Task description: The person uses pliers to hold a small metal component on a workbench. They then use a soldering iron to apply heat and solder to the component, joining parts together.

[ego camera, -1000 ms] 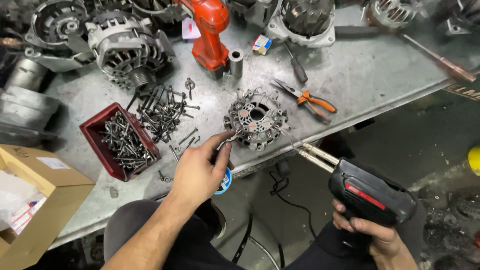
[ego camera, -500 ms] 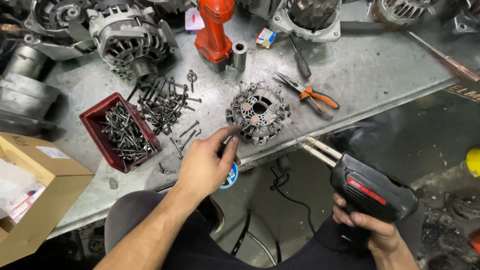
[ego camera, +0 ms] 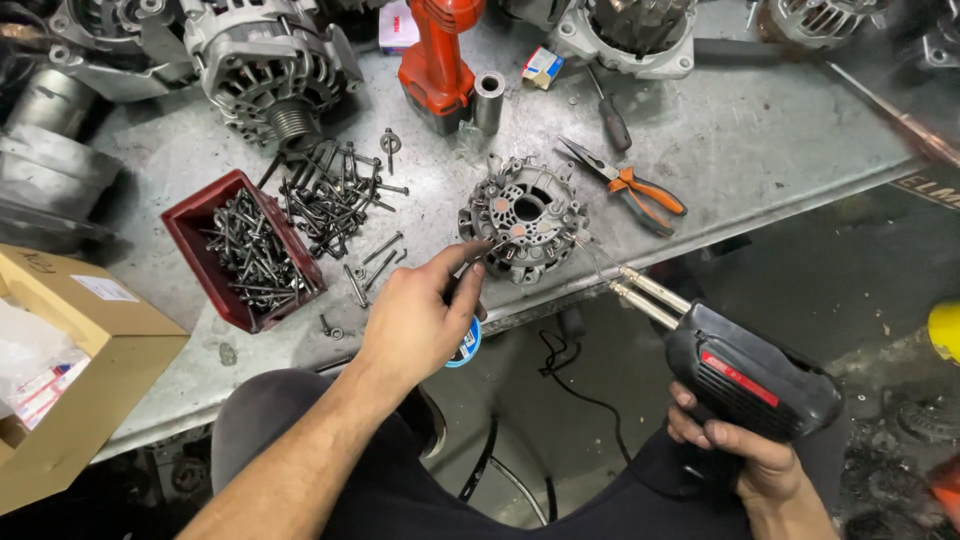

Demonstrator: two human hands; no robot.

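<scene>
item: round grey cast-metal rectifier plate (ego camera: 524, 220) at the steel bench's (ego camera: 780, 150) near edge, left hand (ego camera: 420, 320) pinching solder wire against it, right hand (ego camera: 745, 455) clamped on black-and-red soldering gun (ego camera: 745, 375) just beside; risk judged: hot tip grazing fingertips.

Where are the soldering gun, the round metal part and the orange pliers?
soldering gun (ego camera: 752, 385), head view, black body.
round metal part (ego camera: 524, 220), head view, rim beside its centre hole.
orange pliers (ego camera: 650, 193), head view, orange handle.
</scene>
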